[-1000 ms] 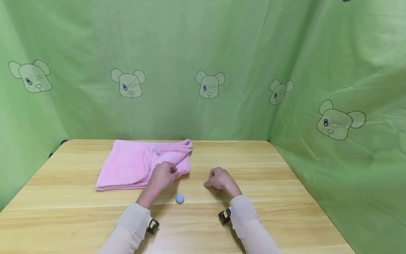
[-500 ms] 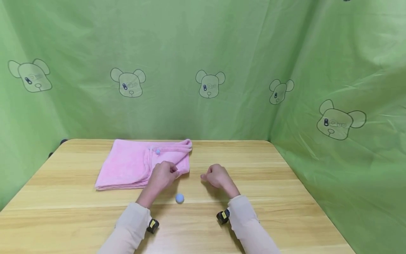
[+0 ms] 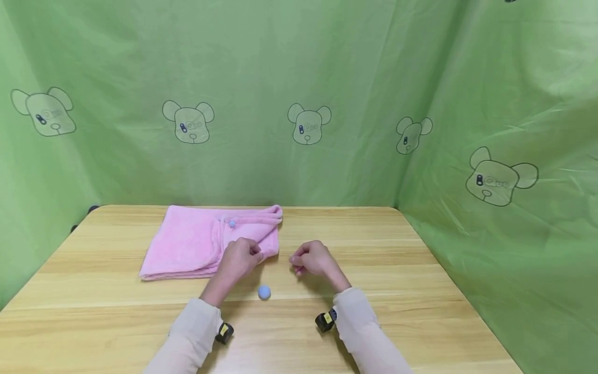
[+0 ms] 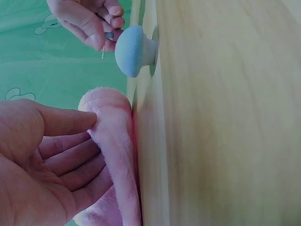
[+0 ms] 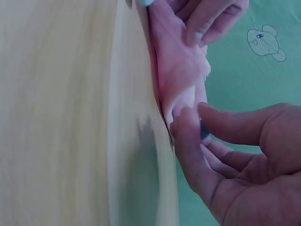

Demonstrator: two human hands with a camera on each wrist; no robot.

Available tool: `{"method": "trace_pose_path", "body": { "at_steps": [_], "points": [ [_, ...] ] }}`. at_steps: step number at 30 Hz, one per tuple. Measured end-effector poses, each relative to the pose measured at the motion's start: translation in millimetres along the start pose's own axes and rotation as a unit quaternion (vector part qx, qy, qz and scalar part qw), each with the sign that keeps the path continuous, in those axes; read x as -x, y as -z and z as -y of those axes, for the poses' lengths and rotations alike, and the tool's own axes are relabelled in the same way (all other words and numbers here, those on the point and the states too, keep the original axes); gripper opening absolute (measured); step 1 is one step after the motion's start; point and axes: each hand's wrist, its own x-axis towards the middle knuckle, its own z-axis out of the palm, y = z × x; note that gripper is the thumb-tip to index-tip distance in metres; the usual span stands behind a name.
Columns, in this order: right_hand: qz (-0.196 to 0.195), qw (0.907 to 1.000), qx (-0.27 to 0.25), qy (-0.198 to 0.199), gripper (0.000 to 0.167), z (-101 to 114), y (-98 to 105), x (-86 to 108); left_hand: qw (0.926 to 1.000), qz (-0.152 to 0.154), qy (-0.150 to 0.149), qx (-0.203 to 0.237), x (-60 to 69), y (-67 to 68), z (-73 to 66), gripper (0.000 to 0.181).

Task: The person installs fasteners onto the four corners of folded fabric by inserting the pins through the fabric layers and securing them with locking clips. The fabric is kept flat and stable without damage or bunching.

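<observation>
Left hand (image 3: 241,255) had a narrow grip: thumb and fingers pinched the near right edge of the folded pink cloth (image 3: 179,244), thumb on top, fingers underneath. Right hand (image 3: 315,258) was just beside the cloth's right side, apart from it, grip narrow too: thumb and fingertip held a small grey-blue piece (image 4: 109,35) with a thin pale pin (image 4: 103,52) sticking out, seen best from the left wrist; mostly hidden by fingers in the right wrist view. Cloth lay flat on the wooden counter (image 3: 397,311), far side, left of centre, right part folded over in layers. 1 small round blue piece (image 3: 231,224) sat on the cloth near the fold, too small for detail. 1 blue mushroom-shaped knob (image 3: 264,292) stood upright on the counter, pale stem down, cap up, nearer the person than both hands, between the 2 forearms, touching neither. Both sleeves (image 3: 192,324) pale; 1 black wrist camera (image 3: 325,320) at each cuff. Green curtain (image 3: 252,171) behind and at both sides, 5 whole bear-head outlines on it.
</observation>
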Motion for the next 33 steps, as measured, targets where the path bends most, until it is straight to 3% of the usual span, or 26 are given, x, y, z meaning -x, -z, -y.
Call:
{"method": "trace_pose_path", "body": {
  "at_steps": [10, 18, 33],
  "points": [
    [0.034, 0.9963, -0.070, 0.036, 0.015, 3.2, -17.5, -1.7, 0.9999, 0.007, 0.011, 0.007, 0.2, 2.9, -1.0, 0.007],
    [0.065, 0.9881, -0.138, 0.019, 0.022, 10.9, -29.1, -2.4, 0.9995, 0.014, 0.023, 0.017, 0.5, 3.7, -2.6, 0.012],
    [0.073, 0.9808, -0.181, -0.012, 0.023, 20.7, -43.4, -6.7, 0.9998, -0.009, 0.002, 0.019, -0.9, 4.1, 1.5, 0.006]
  ]
}}
